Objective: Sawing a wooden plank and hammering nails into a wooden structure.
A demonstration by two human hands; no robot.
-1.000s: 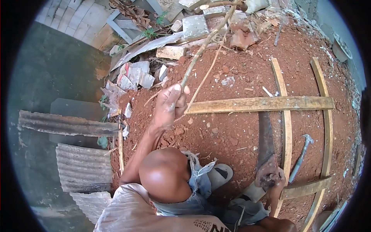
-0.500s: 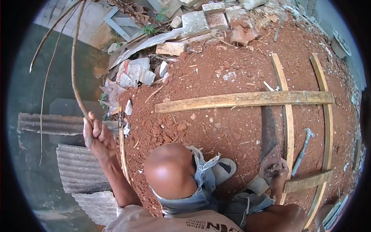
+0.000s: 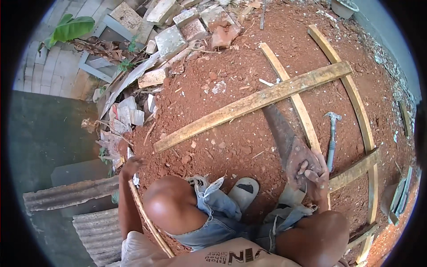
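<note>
My right hand (image 3: 313, 173) grips the wooden handle of a rusty, broad-bladed handsaw (image 3: 278, 129), whose blade reaches up to a long batten (image 3: 240, 107) lying across others. My left hand (image 3: 133, 164), low at the left, is over the upper end of a pale stick (image 3: 144, 204); its small, indistinct fingers do not show clearly whether they grip anything. A hammer (image 3: 331, 142) lies on the red soil right of the saw, between two battens. My bent knees and a grey slipper (image 3: 243, 191) are below.
Rubble and broken blocks (image 3: 171, 42) are piled at upper left beside a plant (image 3: 71, 29) and a frame. Corrugated sheets (image 3: 93, 229) lie lower left on a dark green surface. More battens (image 3: 356, 102) lie right, near a wall (image 3: 396, 66) and a bucket (image 3: 342, 9).
The long bent branch that my left hand held up has left that hand and is no longer seen raised. That hand moved down, then rightward. The view has turned, shifting the battens.
</note>
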